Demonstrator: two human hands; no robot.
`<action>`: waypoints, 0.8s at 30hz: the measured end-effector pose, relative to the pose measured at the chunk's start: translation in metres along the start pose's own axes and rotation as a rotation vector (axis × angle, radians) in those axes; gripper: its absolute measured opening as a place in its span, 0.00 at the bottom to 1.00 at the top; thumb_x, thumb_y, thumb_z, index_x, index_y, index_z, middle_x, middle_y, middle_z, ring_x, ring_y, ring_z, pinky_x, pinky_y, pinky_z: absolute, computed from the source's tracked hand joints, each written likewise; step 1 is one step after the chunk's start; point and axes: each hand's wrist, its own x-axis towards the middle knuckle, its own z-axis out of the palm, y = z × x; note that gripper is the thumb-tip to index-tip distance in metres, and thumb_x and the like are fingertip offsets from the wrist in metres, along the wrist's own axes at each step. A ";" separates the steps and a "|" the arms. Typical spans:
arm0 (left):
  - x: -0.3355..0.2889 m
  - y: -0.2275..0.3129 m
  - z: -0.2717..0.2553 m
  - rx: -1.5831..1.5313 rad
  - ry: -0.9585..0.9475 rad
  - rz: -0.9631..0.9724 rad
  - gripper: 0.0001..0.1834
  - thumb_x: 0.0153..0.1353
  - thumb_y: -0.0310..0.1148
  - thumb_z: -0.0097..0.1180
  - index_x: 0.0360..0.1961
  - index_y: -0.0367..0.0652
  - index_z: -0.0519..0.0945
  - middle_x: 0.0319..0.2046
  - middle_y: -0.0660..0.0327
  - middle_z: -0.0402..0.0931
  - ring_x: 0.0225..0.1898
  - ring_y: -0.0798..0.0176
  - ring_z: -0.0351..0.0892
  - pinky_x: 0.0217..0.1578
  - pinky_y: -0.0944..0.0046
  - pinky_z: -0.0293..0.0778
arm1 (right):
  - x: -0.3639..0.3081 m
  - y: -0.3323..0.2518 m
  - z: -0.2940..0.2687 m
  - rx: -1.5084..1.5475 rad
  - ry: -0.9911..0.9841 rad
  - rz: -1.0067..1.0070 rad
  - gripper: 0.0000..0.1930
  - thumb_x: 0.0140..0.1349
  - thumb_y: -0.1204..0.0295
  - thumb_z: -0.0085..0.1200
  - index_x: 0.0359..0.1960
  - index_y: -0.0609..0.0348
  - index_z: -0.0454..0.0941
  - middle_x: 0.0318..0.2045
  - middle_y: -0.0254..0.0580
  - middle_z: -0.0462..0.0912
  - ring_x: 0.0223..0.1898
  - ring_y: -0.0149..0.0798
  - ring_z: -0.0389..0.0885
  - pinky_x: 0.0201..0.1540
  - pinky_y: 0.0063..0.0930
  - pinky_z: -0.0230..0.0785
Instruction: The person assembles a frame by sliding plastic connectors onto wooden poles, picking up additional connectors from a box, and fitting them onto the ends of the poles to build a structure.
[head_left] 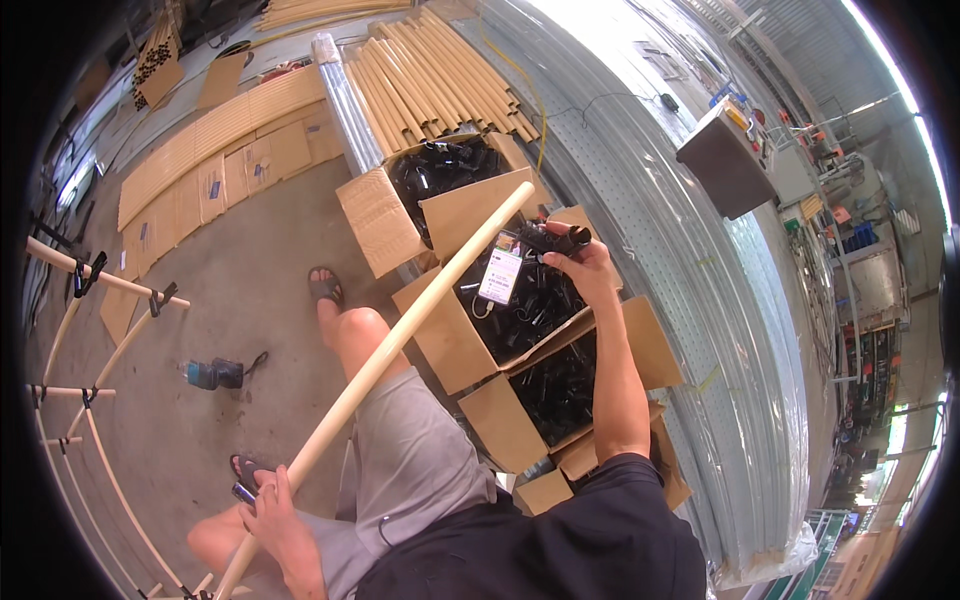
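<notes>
A long, pale tan pole (405, 325) slants across my lap, from low on the left up to the boxes. My left hand (280, 528) is closed round its lower part, and a small dark, shiny piece (243, 492) shows at its fingers. Over an open carton (455, 345) of black plastic fittings (520, 320), my right hand (588, 268) grips a black tubular fitting (572, 240). A phone (500, 275) with a lit screen and a white cable lies on the fittings, just left of that hand.
More open cartons of black parts stand nearby, one behind (375, 215) and one in front (505, 425). Tan poles (440, 75) lie stacked beyond. A frame of joined poles (110, 450) stands at left. A drill-like tool (215, 374) rests on the floor. Plastic-wrapped metal lengths (690, 300) run along the right.
</notes>
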 end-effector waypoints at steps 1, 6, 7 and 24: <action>0.000 -0.001 0.001 -0.001 0.012 0.006 0.29 0.53 0.15 0.53 0.59 0.42 0.74 0.48 0.56 0.81 0.47 0.53 0.78 0.56 0.49 0.61 | 0.004 0.004 -0.002 -0.007 0.013 0.002 0.25 0.54 0.82 0.67 0.56 0.64 0.78 0.49 0.41 0.84 0.48 0.32 0.82 0.53 0.26 0.74; -0.002 -0.006 0.004 -0.014 -0.003 -0.002 0.28 0.54 0.16 0.51 0.59 0.41 0.74 0.48 0.56 0.81 0.46 0.53 0.78 0.55 0.49 0.60 | 0.017 0.021 -0.005 -0.011 0.144 0.009 0.21 0.58 0.76 0.67 0.53 0.66 0.79 0.45 0.41 0.85 0.47 0.33 0.82 0.53 0.26 0.74; -0.001 -0.005 0.005 -0.022 0.014 0.004 0.28 0.54 0.16 0.51 0.59 0.42 0.74 0.48 0.56 0.81 0.46 0.53 0.78 0.56 0.49 0.60 | 0.021 0.026 -0.006 -0.038 0.185 0.008 0.20 0.59 0.75 0.66 0.52 0.67 0.79 0.44 0.43 0.85 0.45 0.34 0.83 0.51 0.26 0.75; 0.000 -0.006 0.012 0.006 0.102 0.051 0.25 0.56 0.18 0.51 0.57 0.42 0.76 0.44 0.55 0.81 0.45 0.53 0.78 0.56 0.48 0.60 | 0.133 0.100 -0.062 0.713 0.192 0.528 0.11 0.68 0.63 0.58 0.38 0.58 0.78 0.26 0.41 0.82 0.27 0.38 0.84 0.28 0.32 0.82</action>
